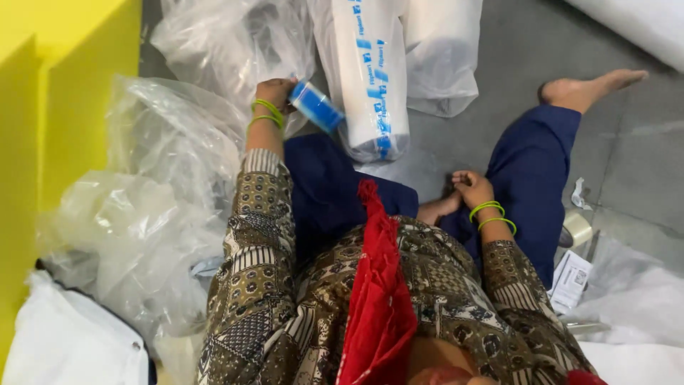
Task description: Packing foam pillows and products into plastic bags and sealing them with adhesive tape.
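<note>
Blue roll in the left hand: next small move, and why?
Probably bring the blue roll back toward the lap. The left hand holds it out at arm's length beside the white printed package, while the right hand rests empty near the foot, too far apart to work on it together. A guess only.

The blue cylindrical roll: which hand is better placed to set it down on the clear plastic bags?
Left hand: it already grips the blue cylindrical roll beside the clear plastic bags. The right hand rests empty near the foot.
</note>
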